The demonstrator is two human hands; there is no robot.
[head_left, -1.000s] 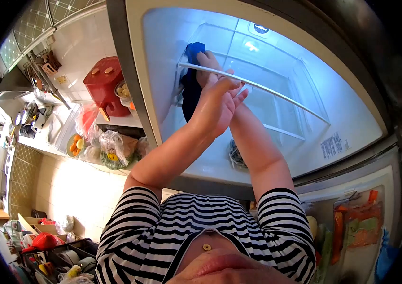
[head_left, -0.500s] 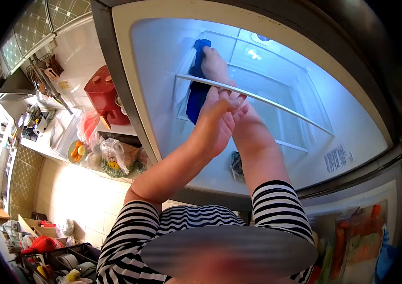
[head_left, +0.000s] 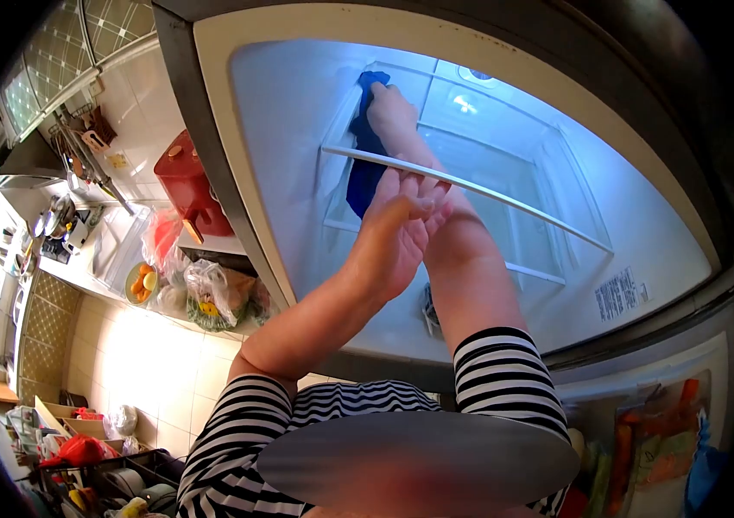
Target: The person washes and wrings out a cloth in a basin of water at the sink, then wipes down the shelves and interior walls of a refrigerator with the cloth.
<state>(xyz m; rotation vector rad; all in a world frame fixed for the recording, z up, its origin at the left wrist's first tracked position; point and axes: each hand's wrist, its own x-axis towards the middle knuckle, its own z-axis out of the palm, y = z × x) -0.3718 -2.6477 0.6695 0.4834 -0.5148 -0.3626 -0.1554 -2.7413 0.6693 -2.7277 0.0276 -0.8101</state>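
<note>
Inside a fridge, my right hand (head_left: 391, 112) reaches above and past the front edge of a glass shelf (head_left: 522, 207). Its fingers are closed on a dark blue cloth (head_left: 367, 177), which hangs along the left inner wall, partly behind the shelf's edge strip. My left hand (head_left: 397, 229) is palm up below my right forearm. Its fingers meet the white front strip of the shelf from beneath and seem to hold it; some fingertips are hard to make out. A small dark and clear object (head_left: 430, 311) lies low in the fridge, partly hidden by my right arm.
The fridge frame (head_left: 211, 104) surrounds both arms. Left of it stand a red air fryer (head_left: 190, 186), plastic bags of produce (head_left: 216, 293) and a bowl of eggs (head_left: 141, 283). At the lower right, an open compartment (head_left: 661, 449) holds packed food. A cluttered rack (head_left: 117, 483) is at the lower left.
The view has shifted slightly, so the shelf strip and left hand appear a little lower. My right hand stays on the cloth, with little visible movement.
</note>
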